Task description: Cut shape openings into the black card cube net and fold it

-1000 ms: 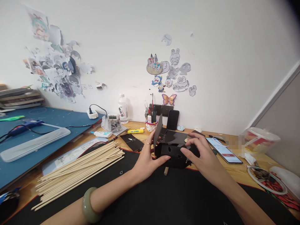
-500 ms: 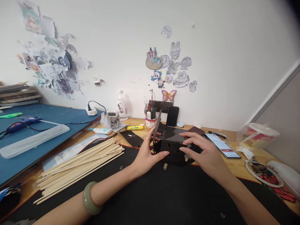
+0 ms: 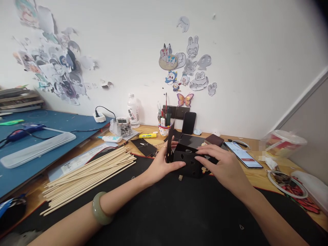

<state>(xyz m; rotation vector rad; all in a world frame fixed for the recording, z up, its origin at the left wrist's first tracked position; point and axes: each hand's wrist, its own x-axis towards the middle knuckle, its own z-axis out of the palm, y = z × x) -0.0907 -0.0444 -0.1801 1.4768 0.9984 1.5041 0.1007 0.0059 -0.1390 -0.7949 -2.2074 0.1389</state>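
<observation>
A black card box (image 3: 188, 166) with small cut-out shapes in its front panel is held between both hands above the black mat (image 3: 164, 208). My left hand (image 3: 167, 162) grips its left side, thumb along the front, fingers behind a raised dark flap (image 3: 170, 141). My right hand (image 3: 220, 162) pinches the upper right edge of the box between thumb and fingers. Just below the box lies a small wooden piece (image 3: 180, 177). The inside of the box is mostly hidden.
Wooden sticks (image 3: 89, 181) lie in a bundle at left, by a glue bottle (image 3: 110, 138) and yellow glue stick (image 3: 148, 135). A pen cup (image 3: 164, 130) and water bottle (image 3: 133, 111) stand behind. To the right are a lit phone (image 3: 243, 155), plastic tub (image 3: 284, 143) and tape ring (image 3: 287, 184).
The box's top panel, flatter before, now shows its raised edge with an opening behind. Both hands keep their hold; the right fingers have shifted slightly. The view has tilted down a little.
</observation>
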